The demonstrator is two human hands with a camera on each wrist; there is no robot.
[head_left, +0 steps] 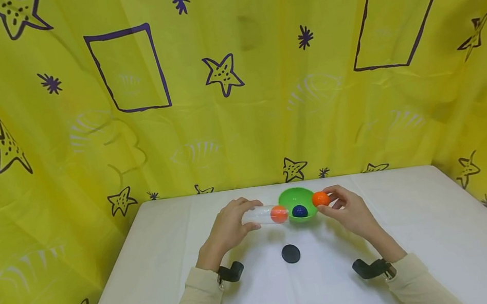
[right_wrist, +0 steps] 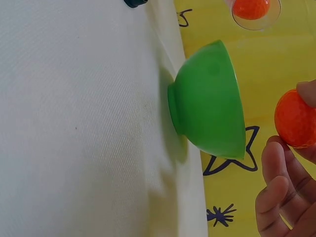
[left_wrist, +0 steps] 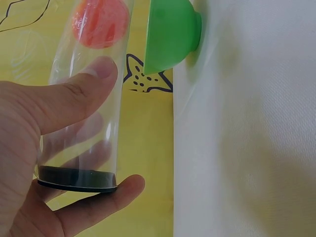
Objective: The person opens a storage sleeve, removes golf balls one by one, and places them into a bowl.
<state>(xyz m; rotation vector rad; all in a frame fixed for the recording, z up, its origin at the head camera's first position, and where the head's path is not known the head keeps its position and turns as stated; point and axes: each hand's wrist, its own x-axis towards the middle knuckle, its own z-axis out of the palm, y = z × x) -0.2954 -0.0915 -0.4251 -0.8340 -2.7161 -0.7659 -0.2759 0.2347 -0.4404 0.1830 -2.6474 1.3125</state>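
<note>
My left hand grips a clear plastic tube, tilted nearly level in the head view. A black cap closes its near end, and an orange ball sits inside at the far, open end. My right hand pinches a second orange ball between thumb and fingers, at the right rim of the green bowl. A dark blue ball lies in the bowl. The tube's open end is close to the bowl's left side.
A black round lid lies on the white table, in front of the bowl. Behind the table hangs a yellow curtain with star drawings. Each wrist wears a black camera mount.
</note>
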